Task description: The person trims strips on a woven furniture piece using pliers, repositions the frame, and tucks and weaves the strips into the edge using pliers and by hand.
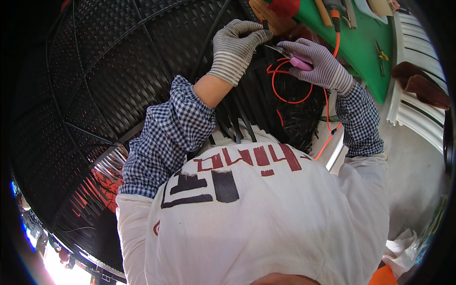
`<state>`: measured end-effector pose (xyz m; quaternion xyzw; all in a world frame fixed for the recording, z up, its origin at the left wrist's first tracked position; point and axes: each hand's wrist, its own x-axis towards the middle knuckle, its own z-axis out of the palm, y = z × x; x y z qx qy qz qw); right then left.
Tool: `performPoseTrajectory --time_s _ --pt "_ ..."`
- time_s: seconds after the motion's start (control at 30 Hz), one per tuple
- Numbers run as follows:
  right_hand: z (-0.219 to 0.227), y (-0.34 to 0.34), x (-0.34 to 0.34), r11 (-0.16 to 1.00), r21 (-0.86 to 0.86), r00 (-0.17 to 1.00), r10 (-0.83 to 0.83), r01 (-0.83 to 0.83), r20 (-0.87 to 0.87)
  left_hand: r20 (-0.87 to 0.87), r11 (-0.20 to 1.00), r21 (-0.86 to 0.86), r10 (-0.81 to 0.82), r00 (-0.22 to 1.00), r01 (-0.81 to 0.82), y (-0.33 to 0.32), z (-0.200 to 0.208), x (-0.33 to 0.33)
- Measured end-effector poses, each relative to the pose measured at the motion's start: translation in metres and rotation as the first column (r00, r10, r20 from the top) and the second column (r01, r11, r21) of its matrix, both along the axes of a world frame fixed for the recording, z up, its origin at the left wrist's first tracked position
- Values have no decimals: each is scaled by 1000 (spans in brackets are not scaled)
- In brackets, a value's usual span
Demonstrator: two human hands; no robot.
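Observation:
My left hand [239, 51], in a grey-and-white striped glove, pinches the end of a flat black strip [265, 23] between thumb and fingers. Close beside it, my right hand [319, 64] wears a matching glove and is wrapped round pink-handled scissors [302, 63]. Their metal blades point left toward my left fingertips; whether they touch the strip I cannot tell. A large curved panel of black wicker weave [128, 57] spreads under and to the left of my left arm. Several loose dark strips hang from it in front of my chest.
A green-topped table [365, 66] at the upper right carries yellow-handled pliers [382, 56] and a tool joined to an orange hose [337, 45]. The hose loops down past a heap of black offcuts [297, 114]. White ribbed panels [420, 35] stand at the far right.

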<state>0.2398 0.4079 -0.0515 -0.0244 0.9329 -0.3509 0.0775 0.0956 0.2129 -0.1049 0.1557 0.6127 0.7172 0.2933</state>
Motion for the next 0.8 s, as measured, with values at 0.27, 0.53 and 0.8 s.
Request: performPoseTrajectory --time_s 0.27,0.53,0.8 --pt "-5 0 1 998 -55 997 -14 10 -69 25 999 40 -27 999 26 -1 -4 -4" --pt "-3 -3 2 997 60 995 -33 39 -94 -26 1000 -19 -5 1000 4 2 -6 -4" --pt "5 -10 3 976 210 989 -31 60 -142 -5 1000 15 -6 1000 6 -2 -7 -1"
